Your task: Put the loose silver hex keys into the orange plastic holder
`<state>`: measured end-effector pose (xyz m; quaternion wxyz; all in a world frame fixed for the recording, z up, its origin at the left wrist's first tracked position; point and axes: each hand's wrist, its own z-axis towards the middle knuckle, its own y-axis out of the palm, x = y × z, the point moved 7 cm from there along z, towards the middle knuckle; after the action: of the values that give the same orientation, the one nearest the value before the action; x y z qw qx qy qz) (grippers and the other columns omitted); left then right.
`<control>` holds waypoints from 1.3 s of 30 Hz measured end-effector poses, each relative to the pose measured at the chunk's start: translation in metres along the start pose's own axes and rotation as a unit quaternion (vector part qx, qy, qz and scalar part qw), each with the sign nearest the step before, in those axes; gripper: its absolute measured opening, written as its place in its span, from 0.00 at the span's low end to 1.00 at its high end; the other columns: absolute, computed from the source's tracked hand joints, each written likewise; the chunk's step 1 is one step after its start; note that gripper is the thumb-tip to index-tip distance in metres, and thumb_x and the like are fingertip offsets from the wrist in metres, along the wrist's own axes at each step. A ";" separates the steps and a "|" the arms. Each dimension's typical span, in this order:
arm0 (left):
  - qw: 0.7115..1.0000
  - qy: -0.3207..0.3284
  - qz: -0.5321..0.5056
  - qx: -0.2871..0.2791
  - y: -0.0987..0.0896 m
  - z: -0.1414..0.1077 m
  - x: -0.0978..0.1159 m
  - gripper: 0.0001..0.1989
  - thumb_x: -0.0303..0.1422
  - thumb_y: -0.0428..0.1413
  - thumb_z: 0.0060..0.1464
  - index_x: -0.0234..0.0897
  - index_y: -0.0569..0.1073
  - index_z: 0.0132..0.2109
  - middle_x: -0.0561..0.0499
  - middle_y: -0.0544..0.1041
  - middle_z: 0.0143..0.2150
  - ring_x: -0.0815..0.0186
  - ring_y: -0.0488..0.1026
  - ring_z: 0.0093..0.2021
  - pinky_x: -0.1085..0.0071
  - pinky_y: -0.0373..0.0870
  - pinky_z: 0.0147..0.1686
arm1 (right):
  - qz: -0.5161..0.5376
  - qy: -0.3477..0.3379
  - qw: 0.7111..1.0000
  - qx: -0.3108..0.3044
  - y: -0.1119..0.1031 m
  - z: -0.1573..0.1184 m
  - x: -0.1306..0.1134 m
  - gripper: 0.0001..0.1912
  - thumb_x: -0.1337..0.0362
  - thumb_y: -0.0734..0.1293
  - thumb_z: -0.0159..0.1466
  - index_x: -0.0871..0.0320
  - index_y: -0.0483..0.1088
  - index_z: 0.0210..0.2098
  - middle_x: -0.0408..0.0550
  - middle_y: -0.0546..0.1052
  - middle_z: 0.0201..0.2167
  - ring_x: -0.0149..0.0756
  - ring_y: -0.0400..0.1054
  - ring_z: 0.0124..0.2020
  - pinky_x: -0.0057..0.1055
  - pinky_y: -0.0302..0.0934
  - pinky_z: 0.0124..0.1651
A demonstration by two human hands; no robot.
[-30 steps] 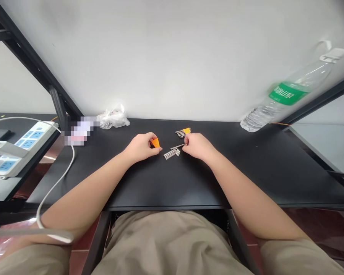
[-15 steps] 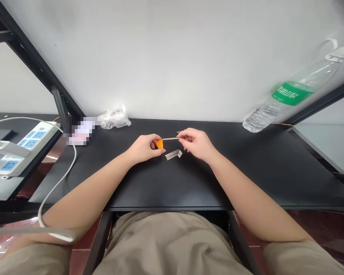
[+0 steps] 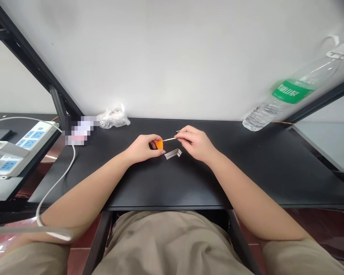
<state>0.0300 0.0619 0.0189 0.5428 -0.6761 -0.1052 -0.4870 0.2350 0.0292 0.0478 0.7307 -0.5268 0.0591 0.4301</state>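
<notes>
Pinched between the thumb and fingers of my left hand (image 3: pixel 145 148) is a small orange plastic holder (image 3: pixel 159 144). A thin metal rod, likely the long arm of a hex key (image 3: pixel 169 139), runs from the holder's upper right to my right hand (image 3: pixel 195 142). The fingertips of that hand are closed on its other end, hiding whatever bend it has. Below and between both hands, several L-shaped hex keys (image 3: pixel 173 153) lie side by side on the black table (image 3: pixel 166 187). Another small metal piece (image 3: pixel 178 131) shows just behind my right fingertips, partly hidden.
A crumpled clear plastic bag (image 3: pixel 114 116) lies at the back left against the wall. At the back right stands a large water bottle (image 3: pixel 292 91) with a green label. A white power strip (image 3: pixel 25 147) and a white cable (image 3: pixel 57 183) are on the left.
The right fingers have slid or shifted slightly left and up along the hex key, so less of it shows between the hands. The orange holder has turned a little.
</notes>
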 end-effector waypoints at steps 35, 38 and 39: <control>0.999 0.011 0.025 0.036 0.001 0.002 -0.001 0.23 0.42 0.66 0.52 0.40 0.76 0.54 0.51 0.81 0.43 0.63 0.77 0.41 0.65 0.76 0.47 | -0.067 0.205 0.960 -0.179 0.013 -0.011 0.054 0.04 0.67 0.67 0.59 0.53 0.72 0.35 0.44 0.78 0.34 0.36 0.70 0.31 0.32 0.62 0.34; 0.999 0.011 0.023 0.036 0.001 0.002 -0.002 0.24 0.42 0.66 0.52 0.40 0.76 0.54 0.50 0.81 0.44 0.63 0.77 0.41 0.65 0.76 0.47 | 0.006 0.142 0.982 -0.123 0.008 -0.005 0.042 0.05 0.65 0.66 0.63 0.54 0.73 0.38 0.44 0.77 0.34 0.36 0.71 0.33 0.33 0.65 0.38; 0.999 0.011 0.021 0.035 0.001 0.002 -0.002 0.24 0.42 0.66 0.52 0.40 0.76 0.54 0.50 0.81 0.44 0.63 0.77 0.41 0.65 0.76 0.46 | 0.019 0.127 0.987 -0.095 0.006 -0.003 0.038 0.05 0.64 0.66 0.63 0.54 0.74 0.38 0.45 0.77 0.35 0.36 0.71 0.34 0.33 0.66 0.39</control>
<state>0.0308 0.0635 0.0164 0.5771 -0.6537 -0.1018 -0.4788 0.2562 0.0484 0.0216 0.6559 -0.6430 0.1206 0.3766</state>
